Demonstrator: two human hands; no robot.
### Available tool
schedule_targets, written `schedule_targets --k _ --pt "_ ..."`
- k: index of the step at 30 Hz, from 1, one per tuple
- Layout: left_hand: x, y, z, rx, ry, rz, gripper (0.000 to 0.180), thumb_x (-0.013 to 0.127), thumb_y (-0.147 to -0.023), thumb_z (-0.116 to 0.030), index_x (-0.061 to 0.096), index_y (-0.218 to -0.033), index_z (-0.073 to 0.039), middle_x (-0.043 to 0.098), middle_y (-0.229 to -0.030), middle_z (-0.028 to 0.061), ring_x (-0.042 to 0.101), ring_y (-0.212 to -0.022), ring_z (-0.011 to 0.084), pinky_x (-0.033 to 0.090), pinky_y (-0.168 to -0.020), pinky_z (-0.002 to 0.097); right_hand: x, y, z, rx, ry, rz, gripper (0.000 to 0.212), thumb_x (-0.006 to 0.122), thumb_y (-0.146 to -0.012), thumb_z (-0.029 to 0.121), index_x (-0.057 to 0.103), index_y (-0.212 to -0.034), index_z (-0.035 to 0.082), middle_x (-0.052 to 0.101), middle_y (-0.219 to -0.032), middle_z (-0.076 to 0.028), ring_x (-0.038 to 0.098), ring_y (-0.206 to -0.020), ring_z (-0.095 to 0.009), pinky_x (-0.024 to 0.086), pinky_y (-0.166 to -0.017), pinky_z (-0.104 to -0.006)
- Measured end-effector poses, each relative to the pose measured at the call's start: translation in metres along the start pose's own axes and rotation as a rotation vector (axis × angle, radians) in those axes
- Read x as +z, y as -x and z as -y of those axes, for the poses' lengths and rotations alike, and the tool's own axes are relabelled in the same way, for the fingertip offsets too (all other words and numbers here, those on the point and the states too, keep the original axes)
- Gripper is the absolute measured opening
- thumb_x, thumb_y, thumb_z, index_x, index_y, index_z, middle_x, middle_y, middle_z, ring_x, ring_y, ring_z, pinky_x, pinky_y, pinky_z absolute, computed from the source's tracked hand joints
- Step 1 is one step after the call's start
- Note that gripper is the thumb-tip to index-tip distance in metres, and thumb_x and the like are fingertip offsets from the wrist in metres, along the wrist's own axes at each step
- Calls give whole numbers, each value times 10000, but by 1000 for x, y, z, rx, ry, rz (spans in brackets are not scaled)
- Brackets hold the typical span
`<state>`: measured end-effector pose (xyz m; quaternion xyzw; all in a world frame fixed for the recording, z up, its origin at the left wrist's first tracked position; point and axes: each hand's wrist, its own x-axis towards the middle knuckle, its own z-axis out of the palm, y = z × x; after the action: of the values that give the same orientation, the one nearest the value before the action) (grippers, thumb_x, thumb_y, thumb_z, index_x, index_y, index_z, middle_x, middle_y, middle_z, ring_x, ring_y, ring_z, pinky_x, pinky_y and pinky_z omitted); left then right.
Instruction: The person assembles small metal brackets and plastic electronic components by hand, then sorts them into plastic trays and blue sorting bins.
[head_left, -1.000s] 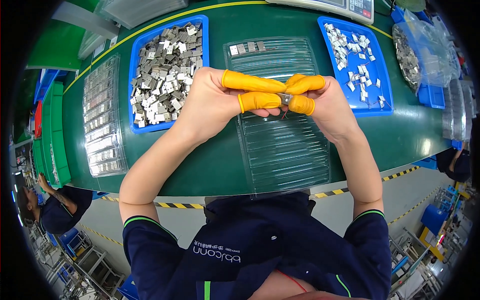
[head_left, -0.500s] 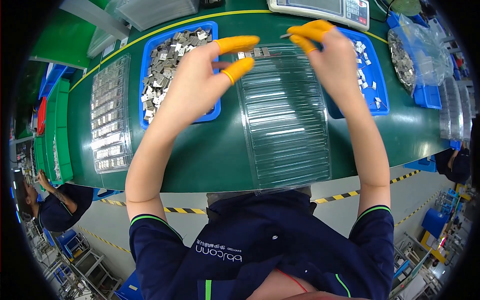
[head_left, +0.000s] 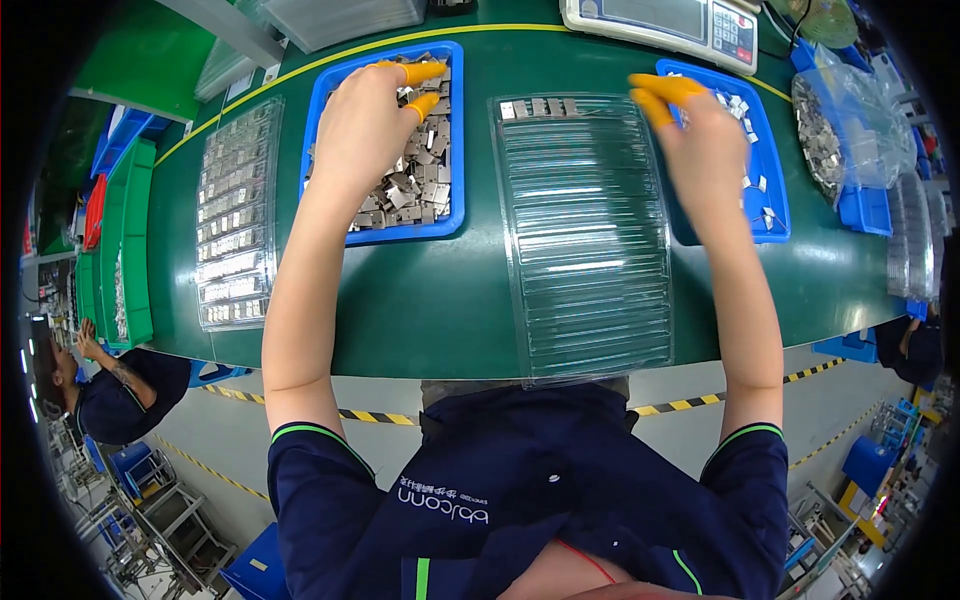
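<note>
My left hand (head_left: 365, 125) is over the left blue tray (head_left: 457, 180), which is heaped with small flat metal pieces (head_left: 405, 195). Yellow finger covers sit on its thumb and forefinger, whose tips are apart with nothing seen between them. My right hand (head_left: 705, 150), also in yellow finger covers, hovers between a clear ribbed plastic tray (head_left: 590, 270) and the right blue tray (head_left: 778, 190). Motion blurs its fingers, and the tips come close together; I cannot make out anything in them. A short row of metal pieces (head_left: 540, 108) lies in the clear tray's farthest slot.
A filled clear tray (head_left: 237, 220) lies at left, near green bins (head_left: 130, 250). Small white pieces (head_left: 765, 215) lie in the right blue tray. A digital scale (head_left: 670, 25) and a translucent box (head_left: 340, 20) stand at the back. A bag of metal pieces (head_left: 815, 130) is far right.
My left hand has moved left from the clear tray to over the metal pieces. My right hand has drawn back rightward; the small dark piece at its fingertips no longer shows there. The clear tray's row looks longer.
</note>
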<state>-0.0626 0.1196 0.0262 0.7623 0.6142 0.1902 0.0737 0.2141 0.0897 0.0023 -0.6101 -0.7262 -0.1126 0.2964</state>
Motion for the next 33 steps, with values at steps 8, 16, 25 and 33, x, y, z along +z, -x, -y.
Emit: schedule_targets --k 8,16,25,33 --pt "13 -9 1 24 -4 20 200 663 -703 -86 686 -898 -47 647 -847 167 616 -775 303 483 -741 367 -22 29 -72 197 -129 363 357 694 -701 79 621 -1049 48 604 -1044 -143 598 -887 -267 472 -758 -351" --pt "30 -8 11 24 -13 30 169 672 -691 -94 690 -849 -37 655 -806 145 624 -762 300 488 -713 373 -11 27 -72 386 -68 346 234 697 -703 89 657 -914 -3 646 -843 -163 628 -711 -261 491 -653 -343" --pt "20 -12 5 -16 -41 119 226 672 -695 -74 652 -897 27 652 -809 146 631 -715 211 486 -666 290 -17 28 -75 426 82 230 179 627 -756 108 666 -896 5 641 -810 -177 615 -677 -301 481 -632 -362" --pt "18 1 -26 -24 940 244 177 636 -782 -58 647 -934 32 669 -850 96 640 -794 137 493 -739 225 -19 26 -44 404 -406 -58 196 639 -793 114 657 -960 13 657 -848 -110 629 -675 -167 485 -616 -271"
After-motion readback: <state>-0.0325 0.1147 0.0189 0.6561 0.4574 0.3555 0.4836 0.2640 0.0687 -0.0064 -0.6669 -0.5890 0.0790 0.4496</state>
